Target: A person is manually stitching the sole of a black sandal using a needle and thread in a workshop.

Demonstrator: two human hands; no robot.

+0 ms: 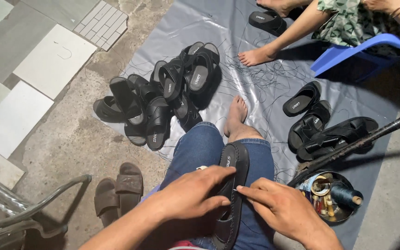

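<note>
A black sandal lies along the person's lap, on the blue jeans, with its sole edge facing up. The left hand is closed around the sandal's side and holds it firm. The right hand has its fingertips pressed together, pinching something very thin at the sandal's edge; I cannot tell what it is. A pile of black sandals lies on the grey sheet ahead. A round tin with thread spools is just beside the right hand.
</note>
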